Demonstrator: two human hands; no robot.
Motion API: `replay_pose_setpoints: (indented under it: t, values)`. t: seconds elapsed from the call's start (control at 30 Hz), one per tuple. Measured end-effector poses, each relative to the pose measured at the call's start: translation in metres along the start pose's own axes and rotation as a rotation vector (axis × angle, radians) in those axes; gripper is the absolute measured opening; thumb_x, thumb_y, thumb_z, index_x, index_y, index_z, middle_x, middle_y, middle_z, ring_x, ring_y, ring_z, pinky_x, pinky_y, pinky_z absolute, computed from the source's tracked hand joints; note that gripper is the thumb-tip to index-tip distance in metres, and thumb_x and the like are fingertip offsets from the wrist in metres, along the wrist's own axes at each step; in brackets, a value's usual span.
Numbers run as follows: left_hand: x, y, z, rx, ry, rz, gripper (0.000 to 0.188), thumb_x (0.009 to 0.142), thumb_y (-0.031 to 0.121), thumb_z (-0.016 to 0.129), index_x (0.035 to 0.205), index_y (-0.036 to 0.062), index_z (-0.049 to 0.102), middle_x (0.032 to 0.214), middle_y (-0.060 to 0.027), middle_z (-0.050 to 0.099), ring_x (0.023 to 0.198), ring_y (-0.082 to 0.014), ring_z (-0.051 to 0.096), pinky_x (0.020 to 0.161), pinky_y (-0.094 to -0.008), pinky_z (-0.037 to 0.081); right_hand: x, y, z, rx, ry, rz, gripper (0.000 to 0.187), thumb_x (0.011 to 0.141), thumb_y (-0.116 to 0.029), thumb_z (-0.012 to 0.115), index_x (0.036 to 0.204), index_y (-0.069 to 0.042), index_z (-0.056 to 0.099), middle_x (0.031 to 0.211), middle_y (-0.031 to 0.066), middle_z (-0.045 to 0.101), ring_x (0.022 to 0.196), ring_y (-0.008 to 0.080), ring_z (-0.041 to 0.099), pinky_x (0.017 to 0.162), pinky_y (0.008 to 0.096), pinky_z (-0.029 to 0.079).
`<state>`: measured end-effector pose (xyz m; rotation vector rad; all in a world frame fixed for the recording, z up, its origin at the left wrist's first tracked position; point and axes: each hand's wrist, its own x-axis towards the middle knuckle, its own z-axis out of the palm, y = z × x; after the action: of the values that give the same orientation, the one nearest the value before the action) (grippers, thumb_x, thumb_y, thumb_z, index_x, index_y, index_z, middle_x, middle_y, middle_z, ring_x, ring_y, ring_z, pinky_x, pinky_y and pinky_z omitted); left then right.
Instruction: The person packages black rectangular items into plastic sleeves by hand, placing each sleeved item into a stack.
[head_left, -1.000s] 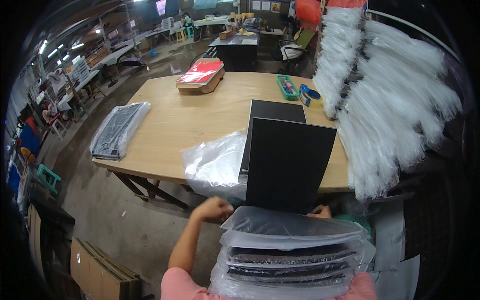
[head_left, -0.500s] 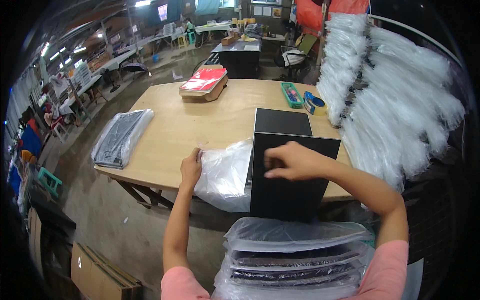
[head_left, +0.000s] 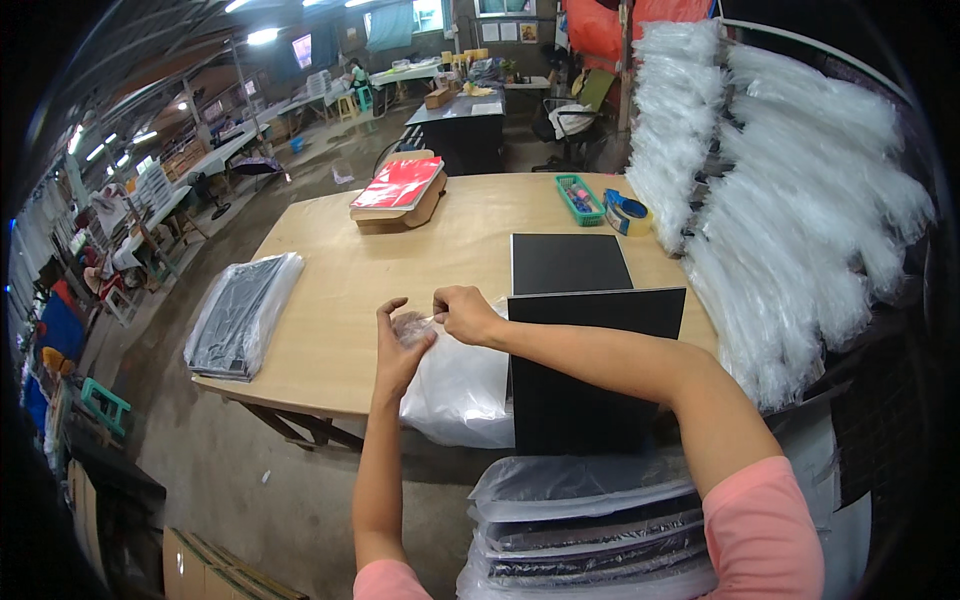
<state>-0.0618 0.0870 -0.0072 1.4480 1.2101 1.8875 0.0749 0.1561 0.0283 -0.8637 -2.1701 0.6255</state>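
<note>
A clear plastic bag [head_left: 458, 385] hangs partly over the table's near edge, left of a black flat panel [head_left: 590, 390] that stands upright. My right hand [head_left: 468, 316] pinches the bag's upper edge, its forearm crossing in front of the panel. Close beside it, my left hand [head_left: 402, 350] has thumb and fingers spread in a C shape, with thin film bunched between them. Behind the upright panel a second black panel [head_left: 570, 262] lies flat on the table. Whether the bag's far side touches the upright panel is hidden.
On the wooden table [head_left: 330, 330] lie a bagged dark stack [head_left: 243, 315], a red-topped pile [head_left: 398, 190], a green basket [head_left: 580, 200] and tape rolls [head_left: 628, 212]. Bagged panels [head_left: 590, 520] are stacked right before me. Clear plastic bags [head_left: 800, 220] hang at right.
My right hand has moved left from in front of the upright panel to the bag's edge. My left hand has shifted slightly right and its fingers have spread. The view has tilted a little.
</note>
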Motion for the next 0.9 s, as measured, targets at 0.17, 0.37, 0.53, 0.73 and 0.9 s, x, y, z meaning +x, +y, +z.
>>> replay_pose_setpoints:
  t: [0.17, 0.37, 0.53, 0.73, 0.9]
  values:
    - [-0.001, 0.014, -0.015, 0.052, -0.155, -0.265, 0.036, 0.078, 0.005, 0.071, 0.11, 0.0008, 0.056, 0.07, 0.002, 0.052, 0.059, -0.0079, 0.047, 0.055, -0.0199, 0.038, 0.001, 0.006, -0.007, 0.068, 0.112, 0.069, 0.003, 0.074, 0.001, 0.059, 0.076, 0.002, 0.057, 0.078, 0.0218, 0.061, 0.078, 0.0369, 0.06, 0.071, 0.0431, 0.046]
    - [0.014, -0.044, -0.023, 0.001, -0.181, 0.048, 0.034, 0.083, 0.037, 0.068, 0.097, 0.0064, 0.061, 0.075, 0.0002, 0.054, 0.065, -0.0121, 0.052, 0.057, -0.0249, 0.041, 0.003, 0.003, 0.004, 0.044, 0.206, -0.004, 0.007, 0.076, 0.002, 0.058, 0.082, 0.002, 0.053, 0.077, 0.0204, 0.058, 0.079, 0.0382, 0.057, 0.071, 0.045, 0.045]
    - [0.006, -0.04, -0.047, -0.078, -1.153, -0.775, 0.06, 0.086, 0.064, 0.049, 0.09, 0.006, 0.062, 0.076, -0.0044, 0.06, 0.067, -0.0148, 0.057, 0.06, -0.0265, 0.046, 0.005, -0.007, 0.006, 0.082, -0.1, 0.038, 0.012, 0.087, -0.011, 0.054, 0.089, 0.001, 0.056, 0.076, 0.0167, 0.061, 0.074, 0.031, 0.061, 0.068, 0.0399, 0.047]
    - [-0.016, 0.077, -0.093, -0.773, -1.053, -0.334, 0.049, 0.087, 0.044, 0.061, 0.105, -0.0012, 0.064, 0.093, -0.0056, 0.063, 0.079, -0.0186, 0.057, 0.078, -0.0316, 0.046, -0.053, -0.064, -0.076, 0.787, -1.803, 0.014, 0.038, 0.09, -0.029, 0.061, 0.092, 0.008, 0.064, 0.082, 0.0158, 0.068, 0.069, 0.0194, 0.065, 0.065, 0.0294, 0.052]
    - [-0.05, 0.08, -0.069, -0.411, -1.087, -0.299, 0.036, 0.086, 0.03, 0.065, 0.105, -0.0009, 0.063, 0.1, -0.0103, 0.064, 0.09, -0.0224, 0.059, 0.085, -0.0348, 0.044, -0.093, -0.056, -0.183, 1.034, -1.17, -0.128, 0.025, 0.084, -0.021, 0.068, 0.083, 0.003, 0.064, 0.082, 0.0137, 0.065, 0.08, 0.0211, 0.064, 0.074, 0.0367, 0.052]
